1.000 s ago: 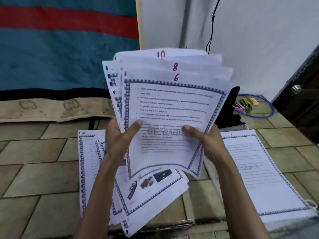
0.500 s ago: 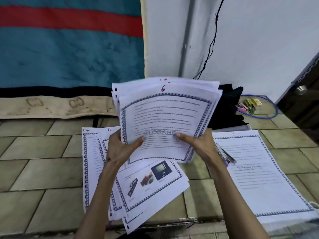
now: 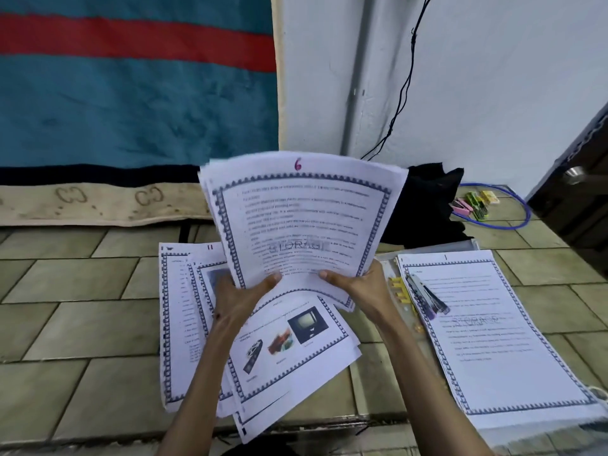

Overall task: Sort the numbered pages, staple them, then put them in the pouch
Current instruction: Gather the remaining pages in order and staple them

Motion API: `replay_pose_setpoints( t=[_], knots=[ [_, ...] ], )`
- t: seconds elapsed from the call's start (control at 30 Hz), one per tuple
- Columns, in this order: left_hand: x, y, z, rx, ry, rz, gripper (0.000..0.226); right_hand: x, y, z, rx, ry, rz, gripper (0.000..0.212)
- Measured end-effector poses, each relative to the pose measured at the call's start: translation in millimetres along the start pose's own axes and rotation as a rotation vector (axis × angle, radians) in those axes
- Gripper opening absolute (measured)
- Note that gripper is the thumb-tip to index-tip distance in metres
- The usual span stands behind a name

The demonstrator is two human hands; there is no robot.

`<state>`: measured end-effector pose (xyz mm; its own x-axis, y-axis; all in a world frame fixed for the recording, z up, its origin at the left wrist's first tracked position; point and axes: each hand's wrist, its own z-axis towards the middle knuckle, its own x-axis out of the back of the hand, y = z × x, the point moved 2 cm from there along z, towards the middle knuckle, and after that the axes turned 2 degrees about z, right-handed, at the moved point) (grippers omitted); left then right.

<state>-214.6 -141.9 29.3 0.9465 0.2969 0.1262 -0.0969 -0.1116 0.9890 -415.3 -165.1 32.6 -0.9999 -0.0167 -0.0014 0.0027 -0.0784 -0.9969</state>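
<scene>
Fingers of both our hands pinch the lower edge of the white bordered sheaf of printed pages [image 3: 301,222], topped by page 6, standing upright at frame centre. Our left hand [image 3: 235,296] and right hand [image 3: 358,286] grip symmetrically. Page 1's white sheet [image 3: 490,327] lies lower right, nearer our right hand, under the slim grey stapler [image 3: 427,299].

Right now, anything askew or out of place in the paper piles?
Yes. The loose pile on the floor under the hands is fanned and crooked, sheets at differing angles, one marked 11. The held stack, page 6 in front, bows. The stapler lies on page 1.
</scene>
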Motion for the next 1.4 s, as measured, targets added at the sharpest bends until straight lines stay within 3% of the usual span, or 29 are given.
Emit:
replay_pose_setpoints(
  t=[0.27,0.37,0.57,0.77,0.9,0.97,1.03,1.13,1.23,1.27,1.33,1.4],
  knots=[
    [-1,-6,-4,0.039,-0.005,0.023,0.033,-6,11,-5,-0.047,0.092,0.120,0.025],
    [-2,-23,-7,0.090,-0.013,0.042,0.054,-10,25,-13,-0.121,0.125,0.075,0.023],
    [-1,-34,-7,0.138,0.041,0.013,0.047,-9,31,-14,-0.156,0.162,0.063,0.021],
    [-3,-43,-12,0.257,0.078,0.025,0.065,-11,38,-18,-0.183,0.175,0.063,0.023],
    [1,-35,-6,0.219,0.039,0.037,0.045,-8,23,-18,-0.193,0.073,0.045,0.020],
    [7,-20,-5,0.163,-0.054,0.082,0.034,-1,-2,-10,-0.120,-0.022,0.051,0.019],
    [14,-8,-6,0.129,-0.165,0.138,0.032,10,-33,3,-0.002,-0.014,0.120,0.025],
    [22,-10,-11,0.162,-0.319,0.189,0.048,20,-63,24,0.070,0.076,0.168,0.028],
    [21,-22,-20,0.237,-0.462,0.224,0.102,24,-61,32,0.051,0.115,0.047,0.021],
    [21,-27,-19,0.257,-0.498,0.227,0.111,25,-57,30,0.042,0.114,0.025,0.021],
    [21,-19,-17,0.246,-0.543,0.236,0.113,29,-52,25,0.038,0.106,0.015,0.019],
    [20,2,-2,0.112,-0.382,0.231,0.096,32,-47,19,0.048,0.084,-0.007,0.019]
  ],
)
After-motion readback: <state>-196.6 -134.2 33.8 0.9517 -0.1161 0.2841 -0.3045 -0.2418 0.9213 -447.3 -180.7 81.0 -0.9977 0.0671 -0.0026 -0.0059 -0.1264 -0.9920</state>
